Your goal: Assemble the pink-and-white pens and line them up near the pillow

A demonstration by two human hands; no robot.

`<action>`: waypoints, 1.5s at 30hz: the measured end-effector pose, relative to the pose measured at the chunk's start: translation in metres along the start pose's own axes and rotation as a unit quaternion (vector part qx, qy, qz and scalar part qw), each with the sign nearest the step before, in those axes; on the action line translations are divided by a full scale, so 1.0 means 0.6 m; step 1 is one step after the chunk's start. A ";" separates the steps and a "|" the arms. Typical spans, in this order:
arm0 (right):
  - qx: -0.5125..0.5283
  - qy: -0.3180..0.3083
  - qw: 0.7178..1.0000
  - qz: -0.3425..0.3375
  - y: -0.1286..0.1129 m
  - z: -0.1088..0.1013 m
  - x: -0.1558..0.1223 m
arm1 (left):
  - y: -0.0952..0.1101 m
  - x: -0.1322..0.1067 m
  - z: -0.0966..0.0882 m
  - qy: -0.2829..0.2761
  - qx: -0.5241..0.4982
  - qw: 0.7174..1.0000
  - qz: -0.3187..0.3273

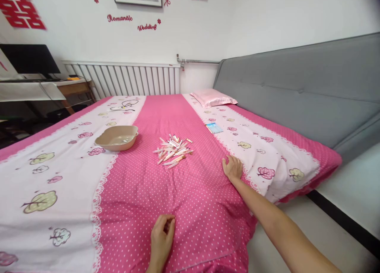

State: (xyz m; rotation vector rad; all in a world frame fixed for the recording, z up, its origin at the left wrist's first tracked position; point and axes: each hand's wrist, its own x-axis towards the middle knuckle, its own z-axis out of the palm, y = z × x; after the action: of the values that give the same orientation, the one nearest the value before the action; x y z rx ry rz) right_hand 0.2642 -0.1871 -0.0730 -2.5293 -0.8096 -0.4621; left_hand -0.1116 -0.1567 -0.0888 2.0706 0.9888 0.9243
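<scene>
My left hand (162, 235) rests on the pink dotted bedsheet (178, 194) near the bed's front edge, its fingers curled under as if pinching the cloth. Farther out to the right, my right hand (233, 168) presses down on the sheet with its fingers bent, close to the lace seam. Between and beyond the hands lies a pile of several white and orange pens (173, 150). A beige plastic basin (116, 137) sits to the left of the pile.
A small blue packet (214, 127) lies on the right white band of the sheet, and a pink pillow (213, 97) sits at the head. A grey padded headboard (297, 87) runs along the right; a radiator (124, 80) and a desk stand behind.
</scene>
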 end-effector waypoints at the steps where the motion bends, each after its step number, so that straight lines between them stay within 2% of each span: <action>1: 0.001 0.003 1.000 0.002 -0.001 0.000 0.000 | 0.001 -0.001 -0.002 -0.001 -0.005 1.000 -0.002; 9: -0.001 0.010 1.000 0.016 -0.003 0.006 0.000 | 0.017 0.006 -0.021 -0.012 -0.047 0.999 0.000; 18: -0.009 0.002 0.999 0.033 0.002 0.014 0.004 | 0.000 0.003 -0.030 -0.005 -0.089 0.996 -0.013; 28: -0.013 -0.008 0.999 0.038 0.004 0.015 0.004 | -0.007 -0.001 -0.032 -0.014 -0.083 0.996 -0.023; 37: -0.022 -0.004 0.999 0.037 0.004 0.018 0.006 | -0.017 0.000 -0.012 -0.015 -0.109 0.994 -0.024; 45: -0.017 -0.003 0.999 0.031 0.006 0.018 0.005 | -0.013 -0.003 0.002 0.012 -0.135 0.990 -0.048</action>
State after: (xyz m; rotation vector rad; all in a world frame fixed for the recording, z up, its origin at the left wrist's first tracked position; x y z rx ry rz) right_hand 0.2708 -0.1829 -0.0819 -2.5803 -0.7294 -0.4513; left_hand -0.1145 -0.1548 -0.0962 1.7753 0.9130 0.9774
